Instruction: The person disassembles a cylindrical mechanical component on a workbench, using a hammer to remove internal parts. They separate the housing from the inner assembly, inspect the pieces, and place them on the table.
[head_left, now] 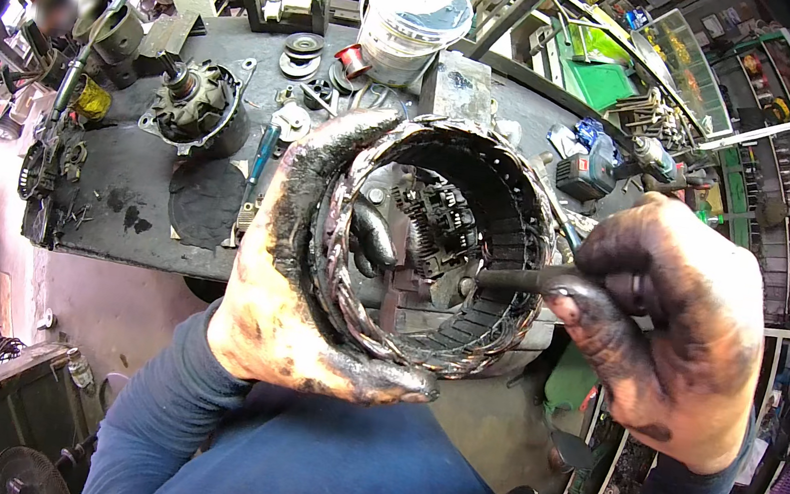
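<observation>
My left hand (277,261), blackened with grease, is wrapped round the left side of an alternator stator (523,199), a dark ring with copper windings along its rims. It holds the ring tilted, its opening toward me, above the bench's front edge. My right hand (680,338), also greasy, is closed round a dark metal rod tool (517,279). The rod reaches into the ring, its rounded end near the lower right inner wall; I cannot tell whether it touches. Through the opening show a dark finned part (444,219) and some fingertips of my left hand.
On the dark workbench (108,207), an alternator housing with rotor (198,103) stands left, near a blue-handled screwdriver (264,153). Pulleys (300,57) and a white bucket (411,22) are at the back. A cordless drill (619,162) lies right, before parts shelves (777,190).
</observation>
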Tool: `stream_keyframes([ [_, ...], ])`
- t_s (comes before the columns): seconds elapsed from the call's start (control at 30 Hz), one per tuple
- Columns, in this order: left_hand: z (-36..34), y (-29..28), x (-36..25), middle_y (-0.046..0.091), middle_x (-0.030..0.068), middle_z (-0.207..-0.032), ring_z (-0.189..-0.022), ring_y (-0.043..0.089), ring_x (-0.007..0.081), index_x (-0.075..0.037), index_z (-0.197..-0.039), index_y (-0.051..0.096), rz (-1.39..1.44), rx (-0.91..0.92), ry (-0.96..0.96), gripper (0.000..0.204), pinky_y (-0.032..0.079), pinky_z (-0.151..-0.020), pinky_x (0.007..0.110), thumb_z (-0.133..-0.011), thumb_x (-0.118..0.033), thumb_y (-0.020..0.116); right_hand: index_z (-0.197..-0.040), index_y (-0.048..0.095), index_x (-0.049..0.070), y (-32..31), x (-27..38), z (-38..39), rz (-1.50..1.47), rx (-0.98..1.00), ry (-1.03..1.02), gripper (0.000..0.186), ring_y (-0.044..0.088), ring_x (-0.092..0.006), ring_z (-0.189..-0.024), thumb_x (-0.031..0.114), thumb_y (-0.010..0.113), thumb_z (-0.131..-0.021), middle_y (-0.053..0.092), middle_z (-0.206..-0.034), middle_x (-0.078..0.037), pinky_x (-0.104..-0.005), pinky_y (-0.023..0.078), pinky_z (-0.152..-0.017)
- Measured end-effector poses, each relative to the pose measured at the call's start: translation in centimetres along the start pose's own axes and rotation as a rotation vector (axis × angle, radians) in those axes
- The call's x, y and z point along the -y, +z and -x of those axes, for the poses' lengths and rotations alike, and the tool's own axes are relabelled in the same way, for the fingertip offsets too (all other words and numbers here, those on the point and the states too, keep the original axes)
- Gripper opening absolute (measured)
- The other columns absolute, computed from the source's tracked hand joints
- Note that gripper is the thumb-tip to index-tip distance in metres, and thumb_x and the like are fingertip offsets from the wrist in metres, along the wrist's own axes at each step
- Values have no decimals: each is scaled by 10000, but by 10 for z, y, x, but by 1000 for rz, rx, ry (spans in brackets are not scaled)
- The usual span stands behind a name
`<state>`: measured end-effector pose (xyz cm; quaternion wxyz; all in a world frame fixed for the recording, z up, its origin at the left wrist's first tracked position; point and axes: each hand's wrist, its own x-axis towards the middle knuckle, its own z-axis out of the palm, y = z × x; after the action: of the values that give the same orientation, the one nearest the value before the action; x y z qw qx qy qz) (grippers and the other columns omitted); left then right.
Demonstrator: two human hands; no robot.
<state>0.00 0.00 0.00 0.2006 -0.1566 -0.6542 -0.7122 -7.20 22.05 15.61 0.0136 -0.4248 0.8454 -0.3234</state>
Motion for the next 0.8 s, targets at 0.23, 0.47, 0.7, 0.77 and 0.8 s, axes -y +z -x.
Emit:
stream_keyframes([
  [0.23, -5, 0, -1, 442, 193, -1526, -1382, 483, 296, 35, -1560, 279, 18, -8, 23, 1408, 450, -1089, 406, -444, -336, 1053, -830, 631, 9, 5, 1, -10, 258, 144, -141, 152, 559, -182, -576, 57, 774, -846, 572, -696, -79, -292, 440, -525],
  [0.47, -3, 7, -1, 456, 210, -1521, -1395, 488, 323, 38, -1559, 254, 129, -2, 9, 1387, 377, -1184, 460, -481, -324, 1049, -827, 616, 9, 7, -8, -6, 210, 76, -125, 143, 562, -159, -570, 33, 756, -849, 587, -701, -74, -297, 438, -521],
  [0.7, -5, -5, -1, 448, 206, -1530, -1396, 482, 317, 37, -1571, 248, -51, 58, 70, 1425, 438, -1117, 427, -463, -362, 1050, -816, 612, 10, 8, -6, -10, 180, 65, -94, 139, 570, -194, -549, 7, 751, -814, 555, -654, -80, -315, 437, -513],
  [0.77, 1, -3, -5, 444, 209, -1531, -1396, 481, 319, 43, -1573, 244, -34, 32, -11, 1436, 451, -1092, 410, -458, -369, 1051, -805, 610, 11, 9, -3, -9, 58, -79, -60, 132, 561, -199, -535, 2, 740, -817, 547, -651, -84, -312, 436, -509],
  [0.8, 2, -3, -5, 443, 211, -1532, -1396, 480, 319, 46, -1574, 242, -40, 26, -29, 1441, 455, -1082, 403, -456, -370, 1051, -797, 608, 12, 10, -4, -9, 181, 5, -106, 126, 558, -190, -530, -1, 730, -826, 548, -656, -83, -309, 435, -506],
])
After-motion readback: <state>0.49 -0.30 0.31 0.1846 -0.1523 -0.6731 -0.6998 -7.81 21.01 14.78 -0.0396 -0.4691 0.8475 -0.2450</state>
